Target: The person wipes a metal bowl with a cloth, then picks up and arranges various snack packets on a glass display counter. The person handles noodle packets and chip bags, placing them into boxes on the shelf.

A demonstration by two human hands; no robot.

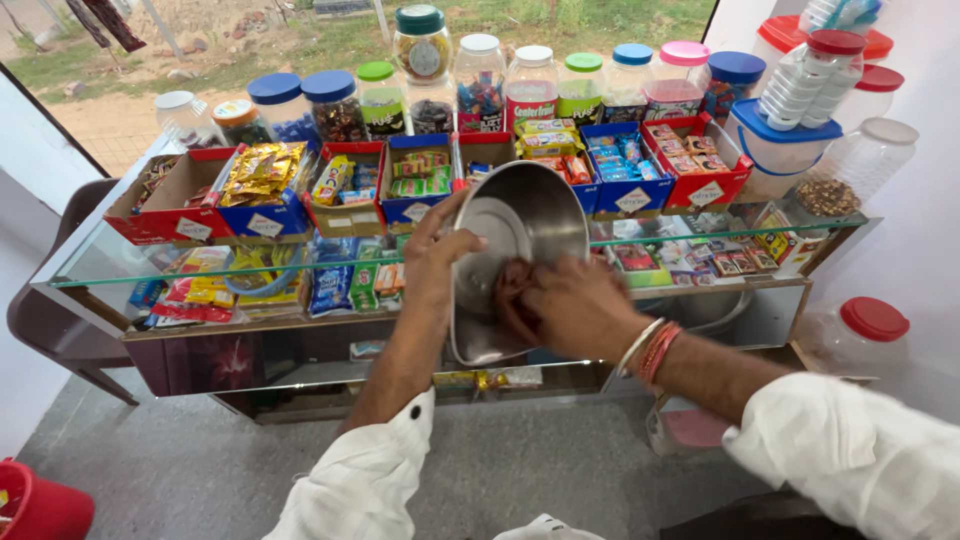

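A round steel pot [530,225] is tilted on its side in front of me, its open mouth facing me. My left hand [437,262] grips its left rim, thumb hooked over the edge. Inside the pot, my right hand [565,308] presses a dark reddish cloth [512,282] against the lower wall. Red and white bangles sit on my right wrist. Both sleeves are white.
A glass-topped counter [120,268] stands just beyond the pot, with red and blue boxes of sweets [258,190] and a row of lidded plastic jars [480,75] on it. Snack packets [210,290] fill the shelf beneath. A red-lidded jar [868,330] sits right, a red bucket [40,505] lower left.
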